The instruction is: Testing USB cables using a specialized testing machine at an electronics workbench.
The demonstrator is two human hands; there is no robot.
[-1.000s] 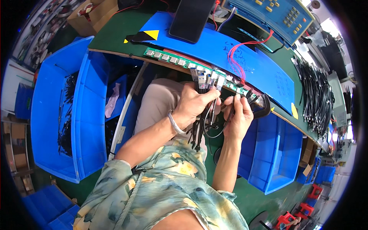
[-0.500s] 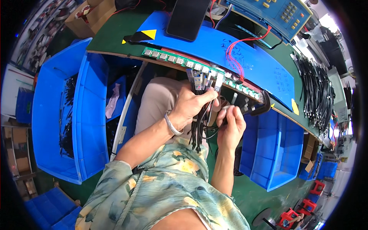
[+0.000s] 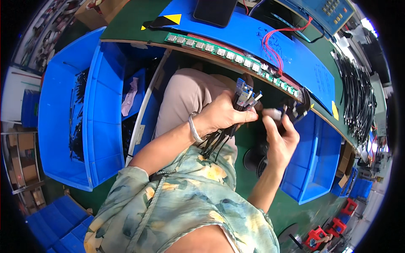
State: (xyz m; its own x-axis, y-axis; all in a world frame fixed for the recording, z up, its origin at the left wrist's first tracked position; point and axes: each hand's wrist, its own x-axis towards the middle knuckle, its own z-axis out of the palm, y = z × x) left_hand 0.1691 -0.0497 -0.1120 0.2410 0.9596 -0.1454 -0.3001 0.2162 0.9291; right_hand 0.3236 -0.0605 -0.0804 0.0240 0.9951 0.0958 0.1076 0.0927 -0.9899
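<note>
My left hand (image 3: 225,113) is closed around a bundle of black USB cables (image 3: 244,93). Their metal-shelled plugs with blue inserts stick up above the fist, and the thin black leads hang below it over my lap. To the right, my right hand (image 3: 280,141) has thumb and forefinger spread apart. A pale, motion-smeared plug (image 3: 273,113) shows just above the thumb tip; whether it touches the hand is unclear. Beyond the fingers, more dark cables with grey ends (image 3: 297,109) hang by the bench edge. A strip of green circuit boards with metal sockets (image 3: 230,55) runs along that edge.
Red wires (image 3: 274,52) join the strip near a blue instrument (image 3: 327,14). A black phone (image 3: 214,12) lies on a blue sheet (image 3: 249,25). Blue bins stand left (image 3: 63,126) and right (image 3: 310,168). Many black cables (image 3: 358,97) are heaped at the bench's right.
The cable bundle and my left hand have moved right, away from the socket strip. My right hand has shifted right, its pinch opened. The whole view has shifted slightly.
</note>
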